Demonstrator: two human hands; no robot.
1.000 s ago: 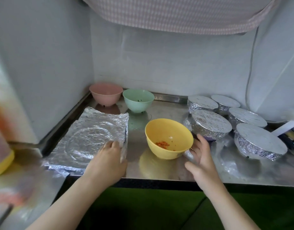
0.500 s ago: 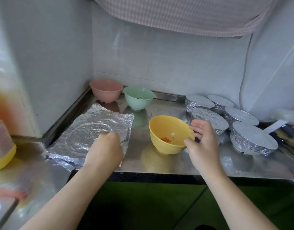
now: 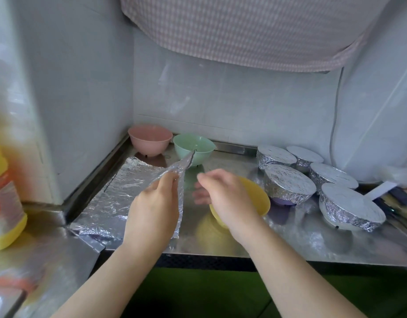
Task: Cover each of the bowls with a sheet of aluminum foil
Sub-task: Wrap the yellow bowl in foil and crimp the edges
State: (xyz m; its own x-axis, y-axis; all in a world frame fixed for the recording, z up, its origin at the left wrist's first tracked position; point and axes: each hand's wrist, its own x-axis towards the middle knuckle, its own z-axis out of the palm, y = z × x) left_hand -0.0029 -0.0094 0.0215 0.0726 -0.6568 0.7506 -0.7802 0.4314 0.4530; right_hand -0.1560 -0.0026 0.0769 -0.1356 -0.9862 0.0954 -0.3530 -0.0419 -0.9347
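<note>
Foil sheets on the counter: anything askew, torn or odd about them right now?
No tear shows. The left hand pinches the top foil sheet and lifts its right edge off the stack, so it tilts. The sheet is crinkled with a round imprint, as if pressed before. The right hand hovers over the yellow bowl, blurred.

Two bare forearms reach forward from the lower edge. The left hand [image 3: 152, 207] pinches a lifted sheet edge between thumb and fingers. The right hand [image 3: 227, 198], motion-blurred, hovers with fingers seemingly loosely curled, holding nothing.
</note>
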